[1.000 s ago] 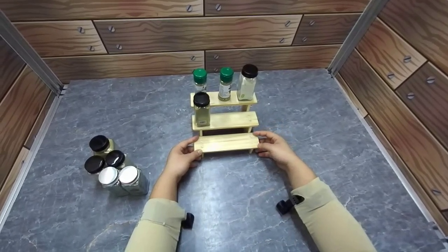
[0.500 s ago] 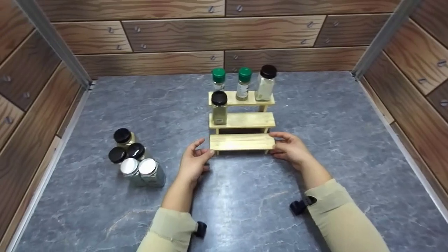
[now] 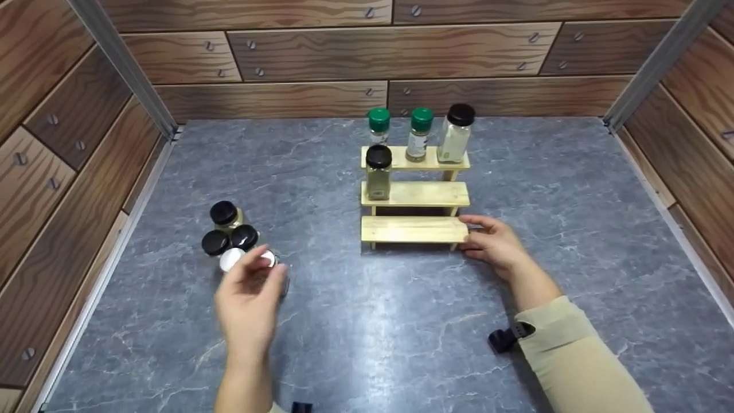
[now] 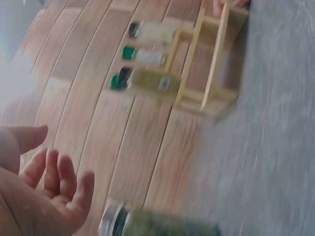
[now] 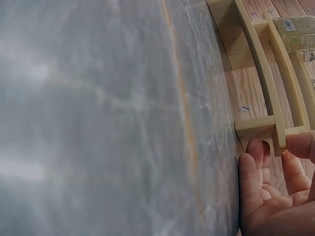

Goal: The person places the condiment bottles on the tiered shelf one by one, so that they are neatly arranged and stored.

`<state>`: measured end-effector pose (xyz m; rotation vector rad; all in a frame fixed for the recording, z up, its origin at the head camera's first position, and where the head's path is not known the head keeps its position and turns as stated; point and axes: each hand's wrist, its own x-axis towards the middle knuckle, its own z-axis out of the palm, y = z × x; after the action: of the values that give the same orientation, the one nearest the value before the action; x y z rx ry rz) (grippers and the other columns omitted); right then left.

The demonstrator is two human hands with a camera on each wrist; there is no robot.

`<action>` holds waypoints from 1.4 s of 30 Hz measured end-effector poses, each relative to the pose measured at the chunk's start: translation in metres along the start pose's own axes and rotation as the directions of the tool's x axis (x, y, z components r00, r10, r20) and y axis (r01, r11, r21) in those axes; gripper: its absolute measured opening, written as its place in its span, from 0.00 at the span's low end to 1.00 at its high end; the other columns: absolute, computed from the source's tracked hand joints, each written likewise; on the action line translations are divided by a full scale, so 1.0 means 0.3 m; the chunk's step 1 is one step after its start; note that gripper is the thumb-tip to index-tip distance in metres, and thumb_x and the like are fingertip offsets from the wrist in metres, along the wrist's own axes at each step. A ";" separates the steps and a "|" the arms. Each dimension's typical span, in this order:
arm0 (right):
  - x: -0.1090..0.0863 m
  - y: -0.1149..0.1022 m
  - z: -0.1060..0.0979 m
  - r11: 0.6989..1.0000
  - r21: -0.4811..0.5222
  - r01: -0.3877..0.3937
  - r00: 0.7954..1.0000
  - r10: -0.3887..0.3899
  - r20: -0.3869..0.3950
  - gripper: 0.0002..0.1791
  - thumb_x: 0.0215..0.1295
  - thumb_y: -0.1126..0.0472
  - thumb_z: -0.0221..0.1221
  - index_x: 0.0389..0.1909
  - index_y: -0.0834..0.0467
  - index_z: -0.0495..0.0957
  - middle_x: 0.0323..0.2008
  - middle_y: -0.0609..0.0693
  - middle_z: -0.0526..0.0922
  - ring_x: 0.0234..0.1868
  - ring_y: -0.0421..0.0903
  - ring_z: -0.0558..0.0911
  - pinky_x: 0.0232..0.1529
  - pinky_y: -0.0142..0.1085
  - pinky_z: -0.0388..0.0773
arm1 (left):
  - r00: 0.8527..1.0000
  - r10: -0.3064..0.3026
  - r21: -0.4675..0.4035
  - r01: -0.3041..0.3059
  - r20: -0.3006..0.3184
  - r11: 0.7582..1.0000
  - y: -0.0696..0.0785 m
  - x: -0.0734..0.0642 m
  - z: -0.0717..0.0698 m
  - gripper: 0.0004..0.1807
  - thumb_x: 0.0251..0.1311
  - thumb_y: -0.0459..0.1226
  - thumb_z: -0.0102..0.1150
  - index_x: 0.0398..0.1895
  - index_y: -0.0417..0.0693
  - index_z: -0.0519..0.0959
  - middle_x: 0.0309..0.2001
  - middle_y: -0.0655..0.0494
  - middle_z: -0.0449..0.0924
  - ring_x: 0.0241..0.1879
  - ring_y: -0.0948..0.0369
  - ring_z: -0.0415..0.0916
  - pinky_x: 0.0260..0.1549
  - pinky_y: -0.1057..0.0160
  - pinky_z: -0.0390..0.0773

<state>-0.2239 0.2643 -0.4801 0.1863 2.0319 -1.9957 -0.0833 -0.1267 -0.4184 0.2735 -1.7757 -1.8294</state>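
Observation:
A small three-tier wooden spice rack (image 3: 416,228) stands near the middle of the table. My right hand (image 3: 498,248) grips the right end of its lowest shelf; in the right wrist view the thumb lies against the shelf edge (image 5: 279,132) and fingers reach under it. My left hand (image 3: 248,304) is over the cluster of jars at the left, fingers loosely bent and nothing between them. It partly covers two white-lidded jars (image 3: 231,260). In the left wrist view a jar with green contents (image 4: 167,223) lies just beyond the left hand's fingers (image 4: 66,179).
Two green-capped spice bottles (image 3: 420,135) and a black-capped jar (image 3: 456,135) stand on the top shelf. Another black-capped jar (image 3: 378,175) is at the left of the middle shelf. Several black-lidded jars (image 3: 223,215) stand behind the white-lidded ones. Wood-patterned walls enclose the table.
My left hand has let go of the rack's left end and moved left to the jars. The right hand stays at the rack's right end. The head view has shifted left.

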 end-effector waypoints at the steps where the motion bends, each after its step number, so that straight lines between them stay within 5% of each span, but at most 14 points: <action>1: -0.002 0.000 -0.005 1.000 0.000 0.001 1.000 -0.001 0.002 0.33 0.65 0.75 0.56 0.73 0.71 0.68 0.42 0.50 0.85 0.37 0.45 0.87 0.41 0.36 0.88 | 0.999 0.012 0.029 -0.010 -0.046 1.000 -0.003 0.000 -0.011 0.20 0.54 0.17 0.69 0.53 0.25 0.81 0.40 0.48 0.82 0.39 0.61 0.81 0.39 0.71 0.81; 5: -0.002 0.006 -0.016 1.000 0.006 -0.004 1.000 0.004 0.004 0.33 0.65 0.75 0.56 0.73 0.71 0.68 0.43 0.51 0.84 0.38 0.45 0.87 0.41 0.36 0.88 | 0.990 0.042 0.192 -0.015 -0.135 0.981 -0.030 0.004 -0.033 0.23 0.50 0.20 0.74 0.53 0.31 0.84 0.50 0.46 0.82 0.47 0.57 0.77 0.40 0.71 0.80; 11: 0.002 0.011 -0.018 1.000 0.014 -0.017 1.000 0.017 -0.010 0.32 0.66 0.76 0.57 0.72 0.69 0.69 0.43 0.51 0.84 0.37 0.44 0.88 0.40 0.35 0.87 | 0.996 -0.006 0.369 0.037 -0.086 0.929 -0.080 0.005 -0.026 0.28 0.53 0.26 0.77 0.60 0.36 0.84 0.65 0.46 0.79 0.64 0.52 0.73 0.53 0.62 0.81; 15: 0.007 0.007 -0.010 1.000 0.008 -0.022 1.000 0.022 -0.001 0.32 0.66 0.75 0.57 0.73 0.70 0.69 0.44 0.51 0.83 0.38 0.44 0.88 0.41 0.36 0.87 | 0.996 -0.014 0.420 0.049 -0.086 0.906 -0.093 0.003 -0.022 0.30 0.52 0.26 0.77 0.62 0.38 0.83 0.65 0.45 0.78 0.65 0.48 0.72 0.55 0.50 0.81; 22: 0.013 -0.016 -0.014 0.999 -0.002 -0.036 0.999 0.036 0.029 0.32 0.67 0.75 0.57 0.74 0.70 0.68 0.48 0.52 0.82 0.39 0.45 0.88 0.43 0.37 0.87 | 0.997 -0.001 0.410 0.034 -0.081 0.911 -0.100 0.011 -0.001 0.28 0.51 0.23 0.76 0.59 0.37 0.83 0.55 0.44 0.78 0.54 0.52 0.76 0.56 0.55 0.79; 28: 0.010 -0.018 -0.020 0.999 0.035 -0.041 0.997 0.039 0.067 0.32 0.68 0.76 0.58 0.73 0.71 0.67 0.47 0.51 0.82 0.39 0.46 0.88 0.42 0.38 0.87 | 0.998 0.034 0.427 -0.011 -0.046 0.904 -0.135 0.017 0.019 0.30 0.47 0.22 0.78 0.58 0.37 0.83 0.54 0.45 0.77 0.45 0.56 0.74 0.44 0.67 0.76; 36: 0.005 -0.009 -0.022 0.995 0.099 -0.019 0.998 0.013 0.057 0.30 0.65 0.79 0.57 0.70 0.72 0.70 0.44 0.51 0.81 0.36 0.45 0.87 0.38 0.37 0.88 | 0.999 0.040 0.435 -0.034 -0.005 0.900 -0.152 0.011 0.033 0.29 0.53 0.22 0.75 0.61 0.34 0.80 0.65 0.40 0.78 0.62 0.44 0.76 0.67 0.49 0.73; 42: 0.010 0.008 -0.016 0.991 0.132 0.020 0.999 -0.024 0.033 0.31 0.64 0.80 0.56 0.70 0.74 0.70 0.46 0.52 0.80 0.36 0.45 0.86 0.39 0.36 0.88 | 0.999 -0.014 0.455 -0.003 0.032 0.891 -0.162 0.009 0.047 0.32 0.56 0.22 0.71 0.67 0.37 0.77 0.65 0.38 0.79 0.70 0.41 0.72 0.72 0.45 0.67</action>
<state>-0.2266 0.2688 -0.4834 0.1558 1.8904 -2.1327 -0.1051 -0.1182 -0.4635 0.4272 -2.2175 -1.4021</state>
